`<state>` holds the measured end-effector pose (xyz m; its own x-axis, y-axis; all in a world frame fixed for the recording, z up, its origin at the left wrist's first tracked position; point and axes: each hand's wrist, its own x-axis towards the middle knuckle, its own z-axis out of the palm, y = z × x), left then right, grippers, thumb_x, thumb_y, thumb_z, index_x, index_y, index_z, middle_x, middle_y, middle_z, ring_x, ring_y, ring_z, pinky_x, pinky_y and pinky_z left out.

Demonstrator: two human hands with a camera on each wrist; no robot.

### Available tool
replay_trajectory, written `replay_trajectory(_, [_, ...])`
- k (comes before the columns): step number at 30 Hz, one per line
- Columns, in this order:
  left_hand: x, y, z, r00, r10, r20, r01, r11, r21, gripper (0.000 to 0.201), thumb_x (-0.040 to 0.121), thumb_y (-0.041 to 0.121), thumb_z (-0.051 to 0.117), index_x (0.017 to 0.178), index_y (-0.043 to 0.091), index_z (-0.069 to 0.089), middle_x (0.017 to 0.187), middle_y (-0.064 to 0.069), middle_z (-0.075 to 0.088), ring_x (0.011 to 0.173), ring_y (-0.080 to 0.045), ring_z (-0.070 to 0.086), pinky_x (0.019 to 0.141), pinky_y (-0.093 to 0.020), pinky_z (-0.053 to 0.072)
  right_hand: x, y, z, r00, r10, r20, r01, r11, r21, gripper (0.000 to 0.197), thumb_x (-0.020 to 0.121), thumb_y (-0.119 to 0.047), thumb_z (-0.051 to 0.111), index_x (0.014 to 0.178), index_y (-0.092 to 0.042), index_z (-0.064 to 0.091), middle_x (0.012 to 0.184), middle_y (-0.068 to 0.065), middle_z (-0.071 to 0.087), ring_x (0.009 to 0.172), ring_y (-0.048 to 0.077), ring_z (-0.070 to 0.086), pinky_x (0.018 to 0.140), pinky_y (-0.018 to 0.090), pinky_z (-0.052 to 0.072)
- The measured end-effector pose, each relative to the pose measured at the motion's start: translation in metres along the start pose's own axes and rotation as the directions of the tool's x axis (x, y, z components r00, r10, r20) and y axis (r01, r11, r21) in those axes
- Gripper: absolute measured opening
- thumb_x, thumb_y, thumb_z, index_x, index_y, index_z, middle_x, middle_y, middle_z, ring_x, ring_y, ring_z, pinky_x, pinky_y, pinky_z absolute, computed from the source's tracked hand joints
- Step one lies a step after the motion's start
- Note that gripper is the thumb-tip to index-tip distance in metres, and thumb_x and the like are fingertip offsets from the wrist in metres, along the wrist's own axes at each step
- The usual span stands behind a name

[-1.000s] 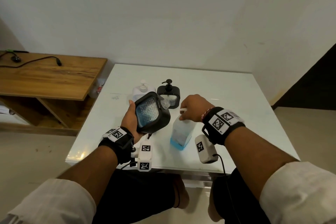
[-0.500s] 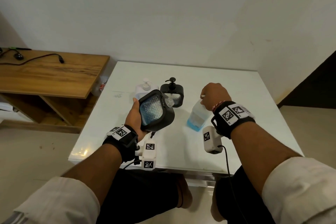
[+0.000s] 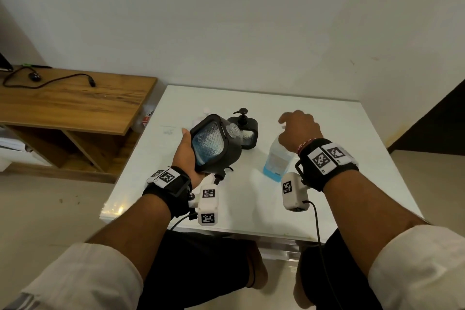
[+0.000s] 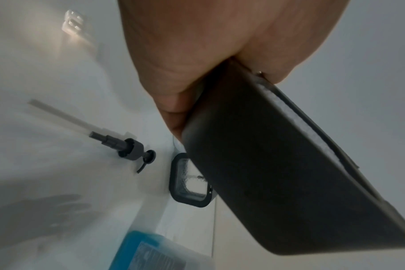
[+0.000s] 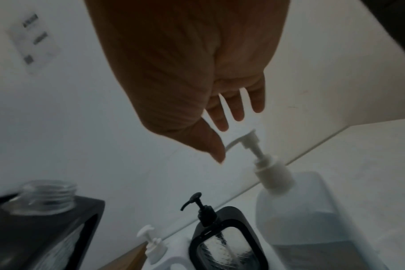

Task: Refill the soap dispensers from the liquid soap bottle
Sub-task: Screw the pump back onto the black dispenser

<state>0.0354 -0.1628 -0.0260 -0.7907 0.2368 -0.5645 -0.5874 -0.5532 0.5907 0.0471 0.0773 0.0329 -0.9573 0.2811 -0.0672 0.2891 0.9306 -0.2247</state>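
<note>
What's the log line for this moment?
left hand: holds open black dispenser | right hand: open above soap bottle

No word, brand or number can be read anywhere in these views. The liquid soap bottle (image 3: 276,160) carries a label (image 4: 157,255) on its blue lower part, with rows of print too blurred to make out (in the head view it is only a pale patch). The white blocks of the wrist cameras (image 3: 207,202) and the black wrist straps (image 3: 324,158) bear square black-and-white coded markers, patterns rather than letters. On the wall in the right wrist view hangs a pale plate (image 5: 35,41) with a few dark marks, smeared beyond reading.
</note>
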Motion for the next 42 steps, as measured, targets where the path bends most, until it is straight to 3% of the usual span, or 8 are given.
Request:
replay_trajectory(6, [-0.006, 0.021, -0.003, 0.998, 0.063, -0.009, -0.063, 0.996, -0.057, 0.059, 0.103, 0.067, 0.031, 0.114, 0.021, 0.066, 0.110, -0.015, 0.071, 0.103, -0.036, 0.068, 0.066, -0.044, 0.064, -0.014, -0.043, -0.005, 0.948, -0.195, -0.251, 0.248, 0.948, 0.200, 0.029, 0.086, -0.004, 0.056, 0.110, -0.016, 0.066, 0.117, 0.003, 0.061, 0.111, 0.023, 0.053, 0.093, 0.030, 0.041])
replay_trajectory(11, [0.000, 0.038, -0.021, 0.994, 0.093, -0.064, -0.100, 0.987, -0.124, 0.057, 0.103, 0.066, 0.032, 0.107, 0.021, 0.066, 0.111, -0.016, 0.070, 0.102, -0.037, 0.067, 0.062, -0.048, 0.064, -0.007, -0.069, 0.039, 0.981, -0.188, -0.036, 0.189, 0.913, 0.362, 0.021, 0.086, -0.005, 0.056, 0.093, -0.015, 0.074, 0.102, 0.004, 0.070, 0.096, 0.022, 0.063, 0.087, 0.031, 0.051])
replay_trajectory(16, [0.011, 0.051, -0.038, 0.985, 0.098, -0.140, -0.116, 0.985, -0.127, 0.060, 0.101, 0.069, 0.033, 0.108, 0.021, 0.068, 0.113, -0.014, 0.072, 0.103, -0.035, 0.068, 0.071, -0.045, 0.063, 0.012, -0.075, 0.095, 0.940, -0.152, 0.307, 0.058, 0.954, 0.295, 0.017, 0.088, -0.012, 0.063, 0.100, -0.005, 0.073, 0.105, 0.012, 0.069, 0.099, 0.030, 0.065, 0.087, 0.039, 0.055])
replay_trajectory(20, [0.018, 0.053, -0.045, 0.979, 0.095, -0.183, -0.119, 0.985, -0.126, 0.059, 0.101, 0.069, 0.034, 0.108, 0.021, 0.068, 0.113, -0.015, 0.071, 0.105, -0.037, 0.068, 0.077, -0.048, 0.057, 0.027, -0.077, 0.125, 0.895, -0.035, 0.444, -0.132, 0.931, 0.340, 0.031, 0.087, -0.020, 0.064, 0.114, -0.004, 0.066, 0.107, 0.013, 0.067, 0.085, 0.024, 0.063, 0.080, 0.039, 0.058])
replay_trajectory(27, [0.020, 0.049, -0.042, 0.985, 0.081, -0.153, -0.102, 0.986, -0.131, 0.057, 0.103, 0.067, 0.032, 0.104, 0.022, 0.067, 0.099, -0.013, 0.076, 0.099, -0.036, 0.069, 0.067, -0.046, 0.064, 0.034, -0.094, 0.161, 0.855, 0.089, 0.511, -0.223, 0.953, 0.207, 0.049, 0.087, -0.042, 0.067, 0.117, -0.005, 0.058, 0.116, 0.013, 0.065, 0.099, 0.031, 0.066, 0.083, 0.035, 0.055])
replay_trajectory(32, [0.025, 0.051, -0.053, 0.984, 0.058, -0.167, -0.081, 0.988, -0.133, 0.059, 0.102, 0.068, 0.032, 0.115, 0.022, 0.066, 0.116, -0.016, 0.070, 0.107, -0.038, 0.067, 0.068, -0.047, 0.062, 0.035, -0.101, 0.175, 0.858, 0.105, 0.503, -0.200, 0.970, 0.138, 0.062, 0.085, -0.045, 0.070, 0.130, -0.006, 0.051, 0.131, 0.011, 0.057, 0.118, 0.027, 0.056, 0.093, 0.032, 0.046])
replay_trajectory(39, [0.033, 0.054, -0.060, 0.976, 0.055, -0.210, -0.078, 0.992, -0.103, 0.060, 0.102, 0.069, 0.033, 0.120, 0.021, 0.065, 0.120, -0.017, 0.069, 0.106, -0.038, 0.068, 0.065, -0.045, 0.062, 0.042, -0.108, 0.168, 0.837, 0.085, 0.541, -0.263, 0.929, 0.261, 0.041, 0.077, -0.028, 0.079, 0.104, -0.008, 0.055, 0.113, 0.014, 0.065, 0.098, 0.031, 0.067, 0.086, 0.040, 0.057])
replay_trajectory(42, [0.035, 0.052, -0.060, 0.979, 0.054, -0.197, -0.075, 0.992, -0.101, 0.063, 0.101, 0.070, 0.033, 0.125, 0.021, 0.065, 0.122, -0.017, 0.070, 0.106, -0.038, 0.068, 0.061, -0.047, 0.063, 0.046, -0.109, 0.146, 0.854, 0.053, 0.517, -0.303, 0.859, 0.414, 0.046, 0.074, -0.025, 0.081, 0.107, -0.003, 0.058, 0.102, 0.014, 0.069, 0.081, 0.029, 0.071, 0.068, 0.037, 0.061])
